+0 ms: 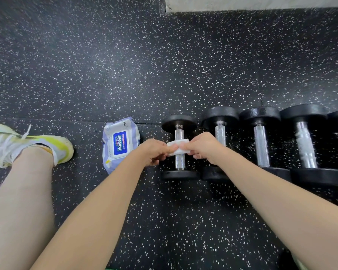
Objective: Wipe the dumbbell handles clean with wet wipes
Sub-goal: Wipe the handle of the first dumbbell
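A row of black dumbbells with chrome handles lies on the speckled rubber floor. Over the handle of the leftmost dumbbell (180, 161) a small folded white wet wipe (179, 146) is held. My left hand (154, 152) pinches its left end and my right hand (201, 147) pinches its right end, fingertips almost meeting. I cannot tell whether the wipe touches the handle. The wet wipes pack (120, 144), lilac and white with a blue label, lies flat just left of that dumbbell.
Several more dumbbells (260, 145) lie side by side to the right, reaching the frame's edge. My leg and a white and yellow sneaker (30, 146) are at the left. A pale wall base (256, 3) runs along the top right. Black speckled floor (125, 65) stretches beyond.
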`<state>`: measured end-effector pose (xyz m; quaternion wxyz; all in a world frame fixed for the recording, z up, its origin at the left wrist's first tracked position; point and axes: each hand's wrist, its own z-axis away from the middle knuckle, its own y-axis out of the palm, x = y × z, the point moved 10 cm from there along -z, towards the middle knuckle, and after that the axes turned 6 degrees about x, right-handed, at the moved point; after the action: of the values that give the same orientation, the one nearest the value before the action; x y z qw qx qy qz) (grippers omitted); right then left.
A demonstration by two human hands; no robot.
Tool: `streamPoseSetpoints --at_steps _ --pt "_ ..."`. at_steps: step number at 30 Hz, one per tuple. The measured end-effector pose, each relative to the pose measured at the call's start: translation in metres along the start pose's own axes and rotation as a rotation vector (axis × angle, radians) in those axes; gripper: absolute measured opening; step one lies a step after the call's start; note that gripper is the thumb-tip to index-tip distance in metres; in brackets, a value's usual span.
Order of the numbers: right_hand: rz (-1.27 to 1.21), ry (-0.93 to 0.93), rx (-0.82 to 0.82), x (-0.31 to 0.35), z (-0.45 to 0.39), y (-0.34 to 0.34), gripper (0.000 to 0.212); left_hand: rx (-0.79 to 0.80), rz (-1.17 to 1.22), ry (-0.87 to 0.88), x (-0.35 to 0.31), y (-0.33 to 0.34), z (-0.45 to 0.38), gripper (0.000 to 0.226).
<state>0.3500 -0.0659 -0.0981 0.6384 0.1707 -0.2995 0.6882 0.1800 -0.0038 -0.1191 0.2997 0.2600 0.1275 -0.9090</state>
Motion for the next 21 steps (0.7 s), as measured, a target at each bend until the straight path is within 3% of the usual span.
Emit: streamPoseSetpoints --at_steps 14,21 --pt "0.442 0.026 0.269 -0.006 0.021 0.021 0.03 0.241 -0.317 -0.091 0.014 0.024 0.015 0.034" --pt "0.341 -0.015 0.231 -0.006 0.017 0.017 0.035 0.173 -0.244 0.0 0.011 0.016 0.007 0.033"
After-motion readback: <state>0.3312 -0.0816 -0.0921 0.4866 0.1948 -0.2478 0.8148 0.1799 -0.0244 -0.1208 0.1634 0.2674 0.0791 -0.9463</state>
